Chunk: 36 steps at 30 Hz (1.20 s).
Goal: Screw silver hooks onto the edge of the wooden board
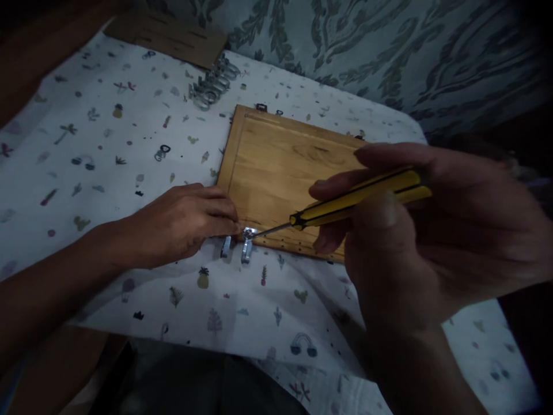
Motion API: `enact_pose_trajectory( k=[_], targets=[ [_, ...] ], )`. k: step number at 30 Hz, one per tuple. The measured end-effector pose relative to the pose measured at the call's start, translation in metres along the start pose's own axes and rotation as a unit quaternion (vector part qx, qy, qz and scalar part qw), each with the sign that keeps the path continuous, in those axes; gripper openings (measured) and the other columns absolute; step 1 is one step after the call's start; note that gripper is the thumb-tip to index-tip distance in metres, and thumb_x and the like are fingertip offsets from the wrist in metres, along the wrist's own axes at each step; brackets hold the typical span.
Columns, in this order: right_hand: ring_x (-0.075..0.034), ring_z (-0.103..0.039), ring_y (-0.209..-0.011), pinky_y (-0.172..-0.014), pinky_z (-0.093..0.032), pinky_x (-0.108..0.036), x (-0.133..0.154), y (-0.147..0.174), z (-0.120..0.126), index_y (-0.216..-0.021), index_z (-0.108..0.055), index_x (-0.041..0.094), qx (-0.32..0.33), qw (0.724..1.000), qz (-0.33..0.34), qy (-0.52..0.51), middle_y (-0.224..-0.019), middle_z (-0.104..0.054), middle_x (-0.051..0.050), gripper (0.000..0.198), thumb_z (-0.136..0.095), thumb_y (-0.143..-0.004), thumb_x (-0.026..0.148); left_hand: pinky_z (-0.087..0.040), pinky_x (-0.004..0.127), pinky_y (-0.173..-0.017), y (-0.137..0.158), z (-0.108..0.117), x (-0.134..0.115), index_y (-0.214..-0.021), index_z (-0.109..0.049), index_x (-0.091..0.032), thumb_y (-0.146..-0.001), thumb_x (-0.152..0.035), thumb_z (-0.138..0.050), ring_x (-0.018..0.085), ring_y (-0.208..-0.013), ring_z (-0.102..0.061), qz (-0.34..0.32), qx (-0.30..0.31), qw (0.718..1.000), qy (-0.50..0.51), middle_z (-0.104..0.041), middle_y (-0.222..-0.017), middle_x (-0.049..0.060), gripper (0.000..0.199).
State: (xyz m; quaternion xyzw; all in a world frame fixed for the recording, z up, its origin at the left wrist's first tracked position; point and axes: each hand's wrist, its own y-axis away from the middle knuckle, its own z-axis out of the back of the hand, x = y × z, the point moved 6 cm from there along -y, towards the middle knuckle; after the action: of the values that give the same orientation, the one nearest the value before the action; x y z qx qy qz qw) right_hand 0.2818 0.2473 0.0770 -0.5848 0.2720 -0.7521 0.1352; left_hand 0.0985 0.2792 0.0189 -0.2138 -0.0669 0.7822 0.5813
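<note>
A wooden board (pixel 276 161) lies on the patterned tablecloth. Two small metal brackets sit at its near left corner; the screwdriver's tip meets one metal bracket (pixel 247 245) on the board's edge. My left hand (pixel 185 225) is closed over that corner, fingertips pressed beside the bracket, partly hiding the other bracket (pixel 225 246). In my right hand (pixel 415 236) is a yellow and black screwdriver (pixel 354 199), its handle gripped between thumb and fingers, its shaft slanting down to the left. This hand covers the board's right part.
Behind the board, a row of several metal brackets (pixel 213 83) lies near a brown cardboard sheet (pixel 173 37). Small dark fittings (pixel 261 108) show along the board's far edge. Another person's arm (pixel 38 52) reaches in at upper left. A patterned wall (pixel 389 52) stands behind the table.
</note>
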Motion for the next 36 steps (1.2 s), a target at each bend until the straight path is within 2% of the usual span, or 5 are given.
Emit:
enact_pose_trajectory(
  k=[3, 7, 11, 28, 36],
  targets=[
    [-0.02, -0.07, -0.059, -0.039, -0.05, -0.029, -0.0026, 0.0026, -0.0015, -0.109, -0.076, 0.032, 0.023, 1.0, 0.005, -0.014, -0.091, -0.076, 0.0, 0.027, -0.078, -0.083, 0.025, -0.055, 0.038, -0.087, 0.0001, -0.0003, 0.0, -0.115, -0.067, -0.017, -0.081, 0.005, -0.042, 0.024, -0.104, -0.065, 0.001, 0.001, 1.0, 0.01, -0.073, -0.114, 0.008, 0.047],
    [-0.024, -0.072, -0.064, -0.046, -0.054, -0.035, -0.0049, 0.0056, -0.0002, -0.109, -0.075, 0.031, 0.002, 1.0, -0.03, 0.001, -0.093, -0.075, -0.003, 0.023, -0.076, -0.086, 0.031, -0.056, 0.039, -0.087, 0.0007, -0.0003, 0.0003, -0.114, -0.066, -0.016, -0.08, 0.006, -0.041, 0.024, -0.105, -0.066, 0.002, 0.0, 1.0, 0.007, -0.073, -0.114, 0.01, 0.048],
    [-0.024, -0.072, -0.062, -0.04, -0.051, -0.034, -0.0027, 0.0058, -0.0019, -0.108, -0.075, 0.033, 0.008, 0.999, -0.032, -0.004, -0.092, -0.074, -0.003, 0.025, -0.078, -0.084, 0.028, -0.056, 0.038, -0.088, 0.0017, -0.0007, 0.0007, -0.115, -0.066, -0.018, -0.079, 0.005, -0.041, 0.023, -0.105, -0.066, 0.0, -0.001, 1.0, 0.0, -0.073, -0.114, 0.009, 0.049],
    [-0.034, -0.074, -0.091, -0.049, -0.06, -0.039, -0.0079, 0.0072, -0.006, -0.109, -0.074, 0.035, 0.038, 0.998, -0.032, -0.047, -0.106, -0.073, -0.004, 0.025, -0.076, -0.085, 0.038, -0.056, 0.034, -0.084, -0.002, 0.0034, -0.0027, -0.111, -0.069, -0.018, -0.085, 0.003, -0.039, 0.021, -0.1, -0.067, -0.01, -0.012, 0.999, -0.03, -0.074, -0.111, 0.007, 0.045],
    [-0.031, -0.072, -0.081, -0.047, -0.058, -0.039, -0.0066, 0.0071, -0.0071, -0.113, -0.074, 0.035, 0.063, 0.998, -0.016, -0.021, -0.104, -0.073, -0.005, 0.033, -0.079, -0.081, 0.03, -0.056, 0.034, -0.084, -0.0016, 0.0038, -0.003, -0.112, -0.069, -0.018, -0.089, 0.003, -0.034, 0.02, -0.097, -0.067, 0.006, -0.012, 1.0, -0.026, -0.074, -0.111, 0.004, 0.047]
  ],
)
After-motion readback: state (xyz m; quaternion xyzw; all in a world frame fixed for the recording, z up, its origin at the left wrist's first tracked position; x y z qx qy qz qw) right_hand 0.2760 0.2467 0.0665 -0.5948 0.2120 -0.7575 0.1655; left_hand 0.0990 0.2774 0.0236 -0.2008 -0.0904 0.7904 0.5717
